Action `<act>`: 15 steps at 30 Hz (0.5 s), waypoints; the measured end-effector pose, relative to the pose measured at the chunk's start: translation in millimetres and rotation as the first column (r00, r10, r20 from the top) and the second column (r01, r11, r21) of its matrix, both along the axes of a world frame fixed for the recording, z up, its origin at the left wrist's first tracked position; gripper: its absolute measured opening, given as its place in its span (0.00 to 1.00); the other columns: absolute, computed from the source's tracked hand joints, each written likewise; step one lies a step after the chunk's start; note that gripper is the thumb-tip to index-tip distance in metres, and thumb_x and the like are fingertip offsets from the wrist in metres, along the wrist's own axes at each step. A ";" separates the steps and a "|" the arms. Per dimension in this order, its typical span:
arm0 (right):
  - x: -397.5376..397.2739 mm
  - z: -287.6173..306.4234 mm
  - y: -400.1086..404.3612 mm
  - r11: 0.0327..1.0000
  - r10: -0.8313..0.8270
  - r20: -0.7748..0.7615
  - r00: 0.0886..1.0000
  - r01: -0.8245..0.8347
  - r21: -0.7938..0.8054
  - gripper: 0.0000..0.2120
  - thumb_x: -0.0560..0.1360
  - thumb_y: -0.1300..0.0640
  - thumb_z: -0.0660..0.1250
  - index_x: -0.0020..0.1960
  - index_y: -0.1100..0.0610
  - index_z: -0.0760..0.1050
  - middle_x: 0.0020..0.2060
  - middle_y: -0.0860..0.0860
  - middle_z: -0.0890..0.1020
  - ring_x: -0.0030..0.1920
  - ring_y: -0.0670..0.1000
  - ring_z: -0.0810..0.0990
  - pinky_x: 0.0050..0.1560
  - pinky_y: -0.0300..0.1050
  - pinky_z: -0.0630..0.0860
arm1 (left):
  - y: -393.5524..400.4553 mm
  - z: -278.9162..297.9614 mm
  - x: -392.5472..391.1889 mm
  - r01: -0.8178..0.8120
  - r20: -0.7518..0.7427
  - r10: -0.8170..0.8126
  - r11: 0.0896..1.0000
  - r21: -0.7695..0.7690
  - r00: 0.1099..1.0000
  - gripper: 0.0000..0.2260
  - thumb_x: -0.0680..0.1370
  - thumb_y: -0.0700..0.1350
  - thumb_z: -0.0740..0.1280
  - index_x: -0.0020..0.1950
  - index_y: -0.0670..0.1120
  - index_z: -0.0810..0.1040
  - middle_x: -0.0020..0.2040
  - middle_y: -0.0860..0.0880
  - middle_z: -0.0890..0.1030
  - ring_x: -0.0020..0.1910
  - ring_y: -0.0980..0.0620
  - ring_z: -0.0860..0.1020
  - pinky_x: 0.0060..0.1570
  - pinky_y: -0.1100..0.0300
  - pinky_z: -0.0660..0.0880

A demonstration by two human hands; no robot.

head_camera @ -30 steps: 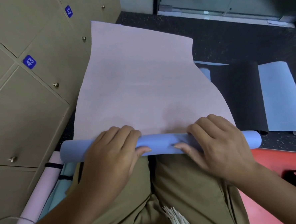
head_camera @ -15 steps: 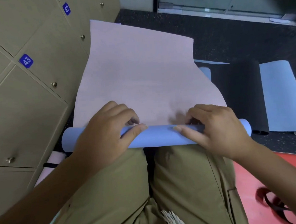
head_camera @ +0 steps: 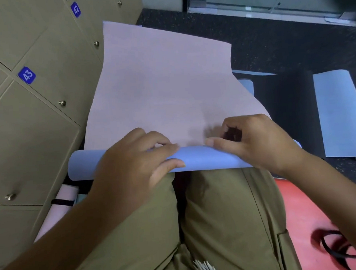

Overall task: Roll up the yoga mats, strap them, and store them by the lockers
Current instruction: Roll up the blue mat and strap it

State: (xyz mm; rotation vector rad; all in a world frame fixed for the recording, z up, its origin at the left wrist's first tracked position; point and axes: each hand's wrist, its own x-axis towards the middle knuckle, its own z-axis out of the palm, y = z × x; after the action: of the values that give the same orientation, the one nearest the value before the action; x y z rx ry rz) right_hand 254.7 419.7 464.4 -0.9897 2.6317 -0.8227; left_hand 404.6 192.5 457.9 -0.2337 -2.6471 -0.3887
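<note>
So the mat (head_camera: pixel 166 89) is lying flat on the floor in front of my knees, pink side up, with its near end wound into a thin blue roll (head_camera: pixel 195 157) right against my legs. My left hand (head_camera: pixel 133 164) is curled over the roll and my right hand (head_camera: pixel 254 140) grips it too, thumb along the top. Trick here I think is even pressure from both sides so it doesn't cone out, and keep the edge parallel to the lockers (head_camera: pixel 36 122) on my left
</note>
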 end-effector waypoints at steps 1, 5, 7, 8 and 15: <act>-0.2 1.1 -1.5 1.000 -0.011 -0.006 1.000 0.011 0.015 0.24 0.70 0.30 0.66 0.35 0.52 0.74 0.30 0.46 0.76 0.35 0.48 0.75 0.36 0.50 0.74 | 6.2 -2.7 4.9 -0.051 -0.018 0.050 0.998 -0.022 0.999 0.14 0.81 0.52 0.66 0.54 0.45 0.87 0.49 0.49 0.85 0.40 0.44 0.78 0.38 0.48 0.77; 2.5 -1.1 -3.2 0.997 -0.067 -0.022 0.998 0.068 0.025 0.25 0.68 0.29 0.66 0.35 0.51 0.74 0.32 0.46 0.77 0.37 0.46 0.76 0.38 0.49 0.75 | 20.4 -14.7 17.1 -0.142 -0.045 0.139 0.988 -0.057 0.989 0.17 0.83 0.54 0.67 0.59 0.42 0.85 0.53 0.46 0.84 0.48 0.43 0.78 0.48 0.49 0.77; 4.5 -2.3 -2.5 0.996 -0.090 -0.036 0.995 0.091 0.019 0.25 0.68 0.29 0.67 0.34 0.52 0.74 0.30 0.47 0.76 0.35 0.47 0.75 0.36 0.46 0.72 | 18.1 -17.7 16.9 -0.136 -0.048 0.134 0.989 -0.059 0.990 0.20 0.81 0.58 0.68 0.59 0.42 0.85 0.52 0.46 0.84 0.49 0.43 0.78 0.48 0.51 0.76; 4.9 -3.1 -2.4 0.994 -0.107 -0.056 0.993 0.108 0.012 0.25 0.68 0.30 0.67 0.34 0.53 0.73 0.29 0.46 0.75 0.33 0.47 0.75 0.35 0.45 0.70 | 16.0 -18.0 14.7 -0.136 -0.048 0.134 0.989 -0.054 0.990 0.20 0.81 0.58 0.69 0.58 0.42 0.85 0.51 0.47 0.84 0.48 0.44 0.78 0.48 0.52 0.75; 16.3 -18.7 -8.6 0.984 -0.178 -0.525 0.832 0.141 -0.110 0.20 0.79 0.46 0.64 0.34 0.57 0.69 0.29 0.50 0.70 0.31 0.52 0.68 0.31 0.47 0.65 | 4.3 -6.8 -3.9 -0.154 0.140 0.143 0.986 0.071 0.980 0.20 0.80 0.61 0.64 0.55 0.49 0.86 0.45 0.52 0.81 0.44 0.49 0.75 0.41 0.53 0.73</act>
State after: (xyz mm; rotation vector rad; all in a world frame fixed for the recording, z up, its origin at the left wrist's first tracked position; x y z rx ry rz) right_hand 271.0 411.1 445.7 -1.1683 3.2168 -0.7569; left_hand 400.7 196.8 451.1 0.0174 -2.7509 -0.4769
